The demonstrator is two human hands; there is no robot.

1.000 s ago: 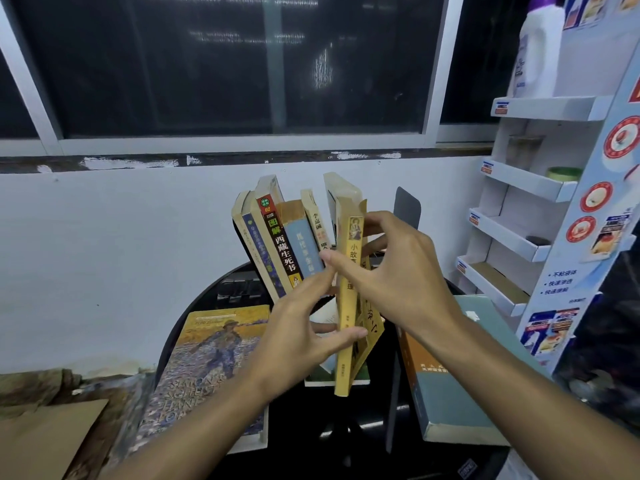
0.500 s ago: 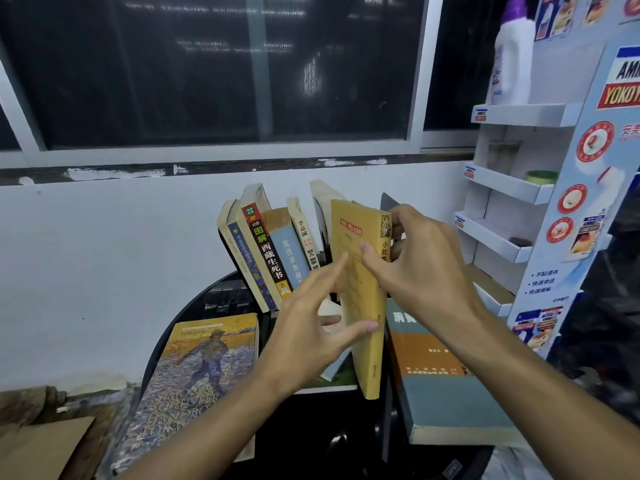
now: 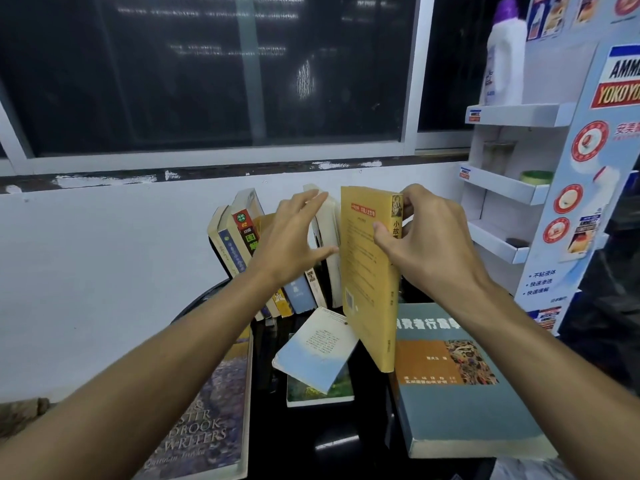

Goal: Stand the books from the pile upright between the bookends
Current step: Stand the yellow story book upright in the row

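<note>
Moving up, left hand (image 3: pixel 289 239) now touches white book (image 3: pixel 332 282).

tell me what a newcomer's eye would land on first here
The yellow book at centre draws the eye first, held upright by the right hand, which grips its spine edge. Just left of it, the left hand spreads open against the leaning row of books. A big grey-blue book lies flat at lower right on the black table.

Head camera looks down, close over table (image 3: pixel 346 441).
</note>
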